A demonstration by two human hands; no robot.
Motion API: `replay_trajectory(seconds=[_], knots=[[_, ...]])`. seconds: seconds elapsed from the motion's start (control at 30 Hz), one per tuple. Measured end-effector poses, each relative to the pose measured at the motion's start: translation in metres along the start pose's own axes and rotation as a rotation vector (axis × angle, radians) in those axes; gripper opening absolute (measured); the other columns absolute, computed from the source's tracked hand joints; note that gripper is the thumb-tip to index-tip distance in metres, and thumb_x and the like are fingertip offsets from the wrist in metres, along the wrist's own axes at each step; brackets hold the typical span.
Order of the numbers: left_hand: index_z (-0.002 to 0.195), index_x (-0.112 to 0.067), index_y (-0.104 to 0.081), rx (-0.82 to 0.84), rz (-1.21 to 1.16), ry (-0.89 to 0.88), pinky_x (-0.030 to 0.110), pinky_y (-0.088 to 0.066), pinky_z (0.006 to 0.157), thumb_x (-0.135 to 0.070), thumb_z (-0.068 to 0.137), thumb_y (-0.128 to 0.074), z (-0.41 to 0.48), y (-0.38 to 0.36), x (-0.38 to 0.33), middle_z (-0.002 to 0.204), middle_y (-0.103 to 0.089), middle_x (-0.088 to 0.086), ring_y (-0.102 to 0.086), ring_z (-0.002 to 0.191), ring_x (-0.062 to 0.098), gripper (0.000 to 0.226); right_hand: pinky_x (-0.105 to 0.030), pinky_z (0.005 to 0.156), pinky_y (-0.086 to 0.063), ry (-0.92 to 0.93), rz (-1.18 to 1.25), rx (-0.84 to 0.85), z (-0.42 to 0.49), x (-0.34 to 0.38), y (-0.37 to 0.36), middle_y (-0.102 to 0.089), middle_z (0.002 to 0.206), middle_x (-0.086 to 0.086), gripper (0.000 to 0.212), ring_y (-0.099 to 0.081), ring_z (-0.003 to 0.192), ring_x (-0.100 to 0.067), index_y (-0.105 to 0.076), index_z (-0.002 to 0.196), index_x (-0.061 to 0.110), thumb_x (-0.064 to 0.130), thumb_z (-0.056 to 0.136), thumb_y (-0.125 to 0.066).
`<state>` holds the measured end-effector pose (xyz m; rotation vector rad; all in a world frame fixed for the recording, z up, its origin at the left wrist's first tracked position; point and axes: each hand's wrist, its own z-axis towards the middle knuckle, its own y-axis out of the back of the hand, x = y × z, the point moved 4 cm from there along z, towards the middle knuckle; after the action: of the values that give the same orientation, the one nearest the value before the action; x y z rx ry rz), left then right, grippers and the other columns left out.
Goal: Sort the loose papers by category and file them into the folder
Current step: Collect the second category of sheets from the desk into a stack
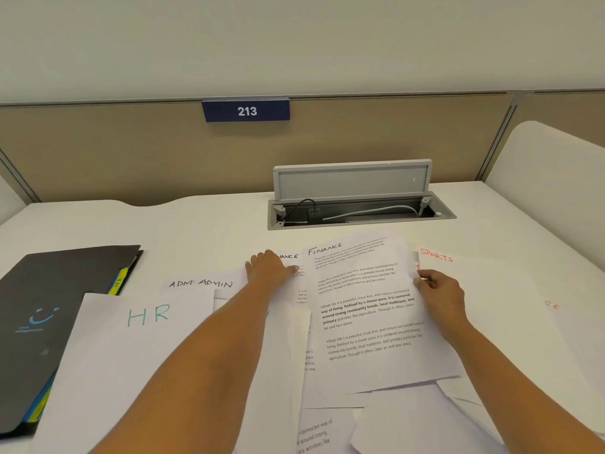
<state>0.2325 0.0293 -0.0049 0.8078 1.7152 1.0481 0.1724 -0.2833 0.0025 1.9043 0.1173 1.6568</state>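
a: white desk runs wall to wall under a tan partition, which carries a blue plate reading 213. what lies on the desk?

b: loose papers, overlapping across the middle and right. at the left edge is a dark folder, shut and flat, with yellow and blue tabs showing along its side. a sheet marked hr in green lies partly over the folder's right edge.

a: and behind the papers?

b: a grey cable hatch set into the desk, its lid propped up, with cords showing in the trough.

a: other sheets?

b: a printed page headed finance sits on top in the middle. another finance sheet peeks out beside it, two admin sheets lie between it and hr, and a sports sheet in red lies to the right.

a: the hands?

b: the left hand lies flat, palm down, fingers spread, pressing on the sheets just left of the top finance page. the right hand pinches that page's right edge between thumb and fingers. the two hands are well apart, one on each side of the page.
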Motion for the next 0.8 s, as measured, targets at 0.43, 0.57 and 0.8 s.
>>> replay_trajectory(seconds=[0.43, 0.57, 0.8], knots=[[0.114, -0.003, -0.047, 0.034, -0.157, 0.075, 0.033, -0.047, 0.088, -0.02, 0.07, -0.08, 0.025, 0.006, -0.015, 0.116, -0.06, 0.012, -0.057, 0.108, 0.027, 0.058, -0.027, 0.082, -0.038, -0.003, 0.045, -0.011, 0.006, 0.0, -0.007, -0.062, 0.092, -0.006, 0.026, -0.055, 0.092, -0.023, -0.063, 0.116, 0.007, 0.011, 0.091, -0.056], [0.113, -0.001, -0.054, 0.083, -0.304, 0.086, 0.032, -0.046, 0.088, -0.015, 0.069, -0.081, 0.029, 0.014, -0.011, 0.12, -0.059, 0.013, -0.056, 0.111, 0.029, 0.054, -0.027, 0.081, -0.038, -0.011, 0.077, -0.023, 0.007, -0.003, -0.006, -0.063, 0.094, -0.007, 0.026, -0.055, 0.092, -0.021, -0.062, 0.116, 0.007, 0.012, 0.092, -0.055], [0.085, -0.006, -0.058, 0.127, -0.58, -0.015, 0.03, -0.049, 0.07, -0.011, 0.074, -0.077, 0.023, 0.034, -0.01, 0.105, -0.066, 0.016, -0.061, 0.081, 0.026, 0.022, -0.035, 0.088, -0.046, -0.027, 0.197, 0.009, 0.01, -0.006, -0.007, -0.068, 0.1, -0.011, 0.023, -0.06, 0.092, -0.023, -0.063, 0.112, 0.011, 0.017, 0.089, -0.06]])
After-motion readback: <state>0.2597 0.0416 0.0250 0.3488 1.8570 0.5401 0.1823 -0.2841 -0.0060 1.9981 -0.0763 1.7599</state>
